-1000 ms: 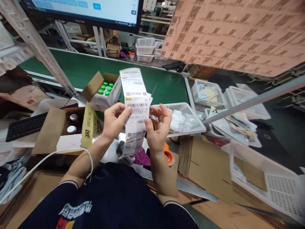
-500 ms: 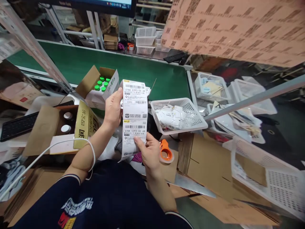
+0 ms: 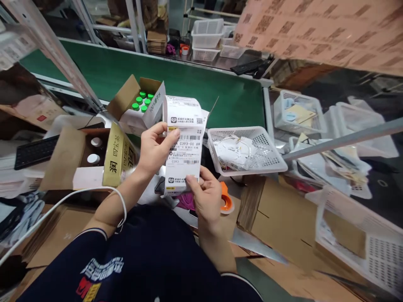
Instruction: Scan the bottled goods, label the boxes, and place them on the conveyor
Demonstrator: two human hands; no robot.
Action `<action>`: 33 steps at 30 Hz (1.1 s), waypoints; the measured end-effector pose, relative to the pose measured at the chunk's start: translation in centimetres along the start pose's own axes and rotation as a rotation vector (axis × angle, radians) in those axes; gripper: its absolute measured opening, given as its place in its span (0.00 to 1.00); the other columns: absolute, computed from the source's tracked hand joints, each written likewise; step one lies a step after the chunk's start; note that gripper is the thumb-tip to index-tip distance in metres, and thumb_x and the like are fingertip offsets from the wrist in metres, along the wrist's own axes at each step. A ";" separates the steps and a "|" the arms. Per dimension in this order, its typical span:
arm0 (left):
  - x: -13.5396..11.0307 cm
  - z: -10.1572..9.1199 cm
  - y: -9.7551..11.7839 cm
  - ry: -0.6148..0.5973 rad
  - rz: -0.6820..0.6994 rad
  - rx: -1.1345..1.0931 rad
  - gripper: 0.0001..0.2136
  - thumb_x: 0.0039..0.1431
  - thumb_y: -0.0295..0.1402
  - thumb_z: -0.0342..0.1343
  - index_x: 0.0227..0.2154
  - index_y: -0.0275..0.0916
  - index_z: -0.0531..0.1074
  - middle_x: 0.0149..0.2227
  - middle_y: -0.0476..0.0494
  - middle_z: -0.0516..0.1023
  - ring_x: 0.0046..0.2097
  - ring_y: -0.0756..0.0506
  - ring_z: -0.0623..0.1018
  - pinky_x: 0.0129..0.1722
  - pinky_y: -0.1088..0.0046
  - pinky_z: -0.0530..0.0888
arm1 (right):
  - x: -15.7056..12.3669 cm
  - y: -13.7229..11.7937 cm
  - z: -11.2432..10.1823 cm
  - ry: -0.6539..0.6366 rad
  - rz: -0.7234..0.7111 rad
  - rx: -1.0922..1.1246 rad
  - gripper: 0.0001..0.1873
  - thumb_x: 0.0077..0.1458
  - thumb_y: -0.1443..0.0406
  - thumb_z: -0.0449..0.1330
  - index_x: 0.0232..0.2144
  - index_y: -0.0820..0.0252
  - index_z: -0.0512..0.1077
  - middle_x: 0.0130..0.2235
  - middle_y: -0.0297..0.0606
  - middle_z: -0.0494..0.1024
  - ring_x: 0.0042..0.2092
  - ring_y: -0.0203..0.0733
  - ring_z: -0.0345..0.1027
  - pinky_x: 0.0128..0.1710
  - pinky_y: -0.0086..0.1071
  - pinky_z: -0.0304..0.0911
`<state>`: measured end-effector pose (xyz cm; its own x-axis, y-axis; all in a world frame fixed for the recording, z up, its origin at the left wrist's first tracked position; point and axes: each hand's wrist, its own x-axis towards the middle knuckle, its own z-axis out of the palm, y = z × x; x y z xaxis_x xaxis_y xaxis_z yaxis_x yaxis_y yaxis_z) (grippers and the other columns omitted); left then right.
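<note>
A strip of white printed shipping labels [image 3: 184, 157] with barcodes runs between my two hands, its upper end curling over. My left hand [image 3: 155, 147] pinches its left edge, thumb lying on the printed face. Lower down, my right hand [image 3: 206, 195] grips the right edge between thumb and fingers. Beyond the strip stands an open carton of green-capped bottles [image 3: 151, 107]. To the left, an open gold-sided carton [image 3: 121, 157] holds white-capped bottles [image 3: 93, 159]. An orange tape dispenser [image 3: 226, 198] lies just behind my right hand, partly hidden by it.
A green conveyor belt [image 3: 201, 84] crosses behind the cartons. A white basket [image 3: 264, 165] with papers and clear plastic stands right of the strip. A metal bar [image 3: 343, 134] slants across the right side, over more baskets. Flat cardboard [image 3: 280, 214] is stacked at lower right. A white cable [image 3: 75, 191] loops by my left arm.
The label strip has shifted downward, and its top now curls over. My left hand has moved lower on it, thumb now across its face. The whole view has shifted slightly.
</note>
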<state>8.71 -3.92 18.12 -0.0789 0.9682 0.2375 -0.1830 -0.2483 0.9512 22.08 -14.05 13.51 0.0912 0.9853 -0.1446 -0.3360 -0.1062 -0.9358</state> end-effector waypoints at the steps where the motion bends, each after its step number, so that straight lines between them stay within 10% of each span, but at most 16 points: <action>1: 0.2 -0.2 0.1 0.010 0.008 -0.009 0.15 0.52 0.46 0.71 0.31 0.40 0.79 0.30 0.50 0.82 0.30 0.51 0.79 0.30 0.76 0.77 | -0.2 0.2 -0.1 -0.011 0.014 -0.011 0.24 0.54 0.51 0.70 0.49 0.56 0.77 0.34 0.37 0.86 0.32 0.42 0.79 0.32 0.34 0.76; 14: 2.5 -2.1 0.3 0.158 0.132 -0.115 0.08 0.58 0.38 0.69 0.32 0.39 0.78 0.31 0.51 0.82 0.32 0.52 0.78 0.33 0.76 0.75 | -2.1 -0.8 0.3 -0.140 0.142 -0.064 0.27 0.50 0.52 0.73 0.50 0.56 0.77 0.34 0.37 0.86 0.28 0.40 0.77 0.28 0.32 0.76; 19: 2.8 -2.2 0.1 0.111 -0.061 -0.295 0.11 0.65 0.40 0.60 0.35 0.37 0.80 0.31 0.47 0.83 0.34 0.49 0.81 0.39 0.72 0.77 | -1.6 -1.6 1.0 -0.118 0.135 -0.059 0.33 0.51 0.52 0.73 0.57 0.55 0.73 0.29 0.34 0.84 0.22 0.37 0.72 0.19 0.28 0.68; 33: 0.2 -2.3 -0.5 0.028 -0.023 -0.051 0.10 0.56 0.40 0.69 0.28 0.40 0.78 0.25 0.54 0.76 0.27 0.52 0.73 0.28 0.76 0.71 | 0.5 -3.3 1.6 -0.093 0.012 -0.082 0.23 0.53 0.51 0.71 0.46 0.57 0.77 0.40 0.40 0.87 0.38 0.46 0.82 0.38 0.39 0.80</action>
<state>6.51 -3.66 17.27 -0.1012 0.9726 0.2095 -0.2351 -0.2280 0.9448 21.77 -12.97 17.00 -0.0011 0.9916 -0.1294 -0.2583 -0.1253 -0.9579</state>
